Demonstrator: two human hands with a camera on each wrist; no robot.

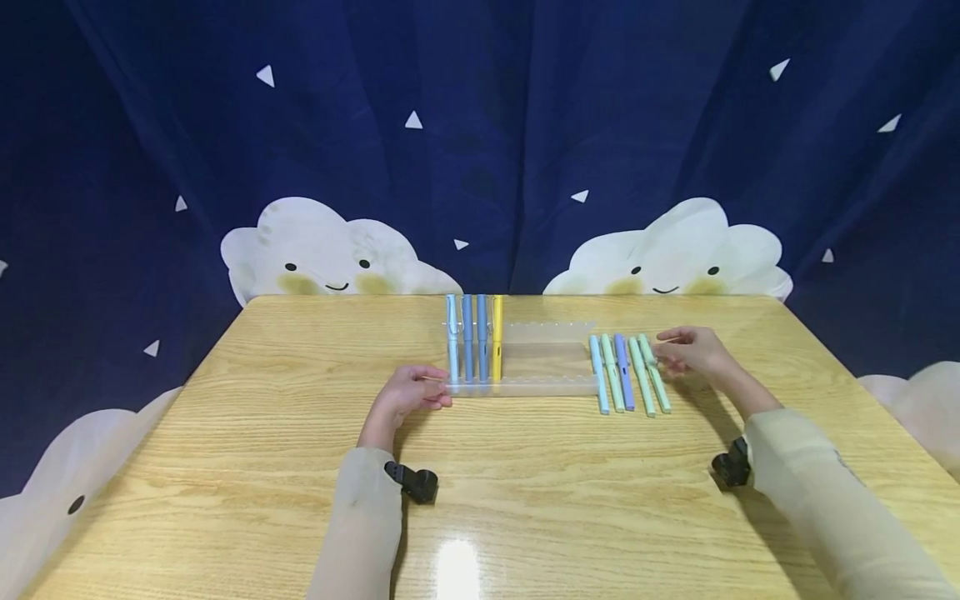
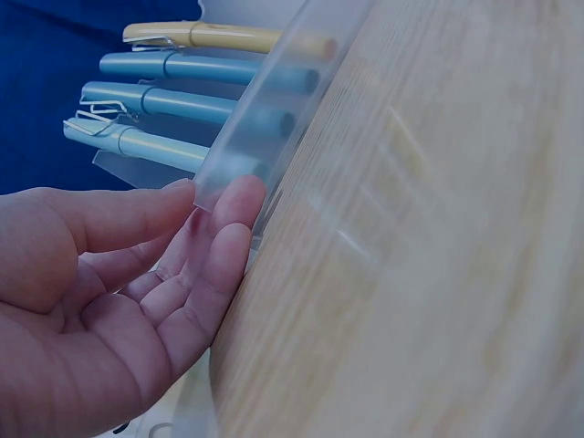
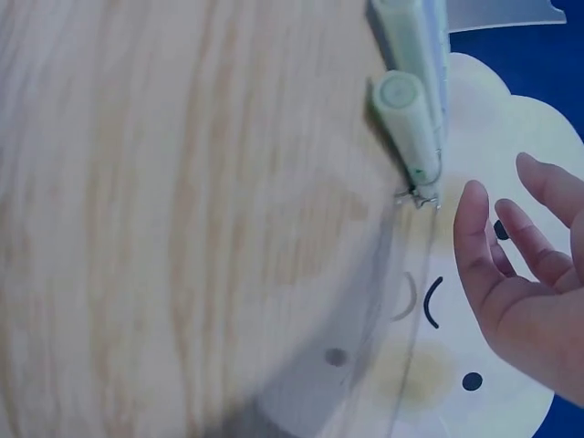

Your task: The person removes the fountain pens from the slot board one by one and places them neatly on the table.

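A clear plastic pen rack [image 1: 547, 387] stands on the table. In its left part lean a light blue pen [image 1: 452, 342], two darker blue pens [image 1: 475, 342] and a yellow pen [image 1: 497, 337]. My left hand [image 1: 408, 390] holds the rack's front left corner; in the left wrist view the thumb [image 2: 137, 217] and fingertips pinch the frosted front strip [image 2: 265, 109]. To the right of the rack, my right hand [image 1: 693, 350] hovers with fingers apart, holding nothing. Nearest to it lies a light green pen [image 1: 656, 373], whose end also shows in the right wrist view.
Beside that pen lie a second green pen [image 1: 641, 375], a purple pen [image 1: 624, 372], another green pen [image 1: 612, 373] and a light blue pen [image 1: 598, 375], close to the rack's right end. A dark blue curtain [image 1: 480, 167] with clouds hangs behind the wooden table [image 1: 540, 475].
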